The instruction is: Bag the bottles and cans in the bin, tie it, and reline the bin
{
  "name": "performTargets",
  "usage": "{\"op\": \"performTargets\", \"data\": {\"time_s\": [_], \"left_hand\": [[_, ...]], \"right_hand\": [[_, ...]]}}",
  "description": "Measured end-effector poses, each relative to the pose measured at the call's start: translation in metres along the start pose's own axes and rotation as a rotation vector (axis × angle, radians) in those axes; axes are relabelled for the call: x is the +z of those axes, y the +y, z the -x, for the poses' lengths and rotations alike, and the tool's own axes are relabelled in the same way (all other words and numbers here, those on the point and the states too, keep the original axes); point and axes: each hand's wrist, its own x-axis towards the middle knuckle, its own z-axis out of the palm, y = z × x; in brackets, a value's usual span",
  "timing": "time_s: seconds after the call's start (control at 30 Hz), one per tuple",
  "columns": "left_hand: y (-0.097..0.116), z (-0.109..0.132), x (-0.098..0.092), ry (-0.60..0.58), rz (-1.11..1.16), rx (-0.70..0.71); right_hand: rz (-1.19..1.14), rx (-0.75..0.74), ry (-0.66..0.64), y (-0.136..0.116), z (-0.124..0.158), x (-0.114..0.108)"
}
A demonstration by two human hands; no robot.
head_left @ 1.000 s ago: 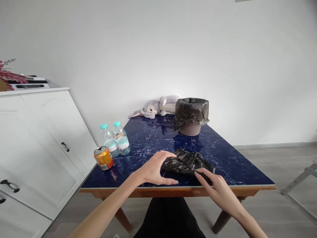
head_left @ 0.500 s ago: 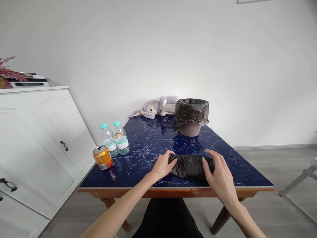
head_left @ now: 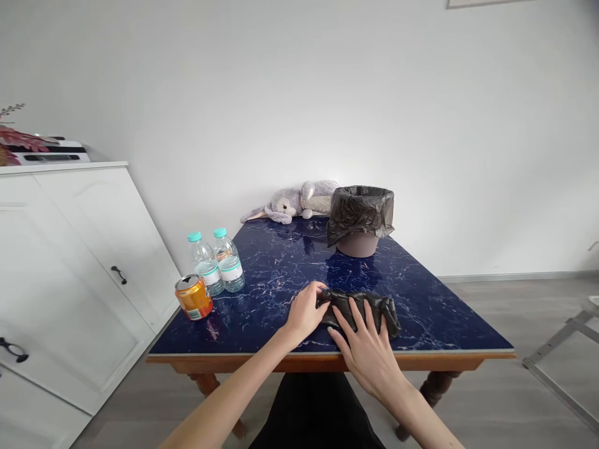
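A black plastic bag (head_left: 389, 312), folded into a flat bundle, lies near the front edge of the blue marbled table (head_left: 281, 268). My left hand (head_left: 305, 313) grips the bundle's left end between thumb and fingers. Across the middle of the bag, my right hand (head_left: 367, 343) lies flat with its fingers spread, pressing on top. The bag's underside and the part under my fingers are hidden.
On the left stand an orange can (head_left: 193, 297) and two clear bottles (head_left: 229, 265) with teal caps. A bin (head_left: 358, 244) lined with a black bag stands at the back right, beside a plush rabbit (head_left: 285, 204). A white cabinet (head_left: 93, 249) is at left.
My right hand has moved left from the bundle's right end onto its middle, and its fingers have spread flat. My left hand stays at the left end.
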Motion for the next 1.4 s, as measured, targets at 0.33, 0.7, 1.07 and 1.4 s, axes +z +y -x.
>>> {"op": "performTargets", "data": {"time_s": [0.33,0.7,1.07,1.4], "left_hand": [[-0.019,0.005,-0.017,0.022,0.204,-0.028],[-0.018,0.016,-0.024,-0.067,0.410,-0.032],[-0.017,0.020,-0.024,-0.081,0.409,-0.014],[-0.020,0.021,-0.024,-0.102,0.387,-0.008]], "right_hand": [[0.096,-0.031,-0.131,0.004,-0.003,-0.010],[0.140,-0.106,-0.004,0.060,-0.024,0.023],[0.102,0.089,-0.048,0.168,-0.050,0.055],[0.050,0.170,-0.045,0.225,-0.066,0.054]]}}
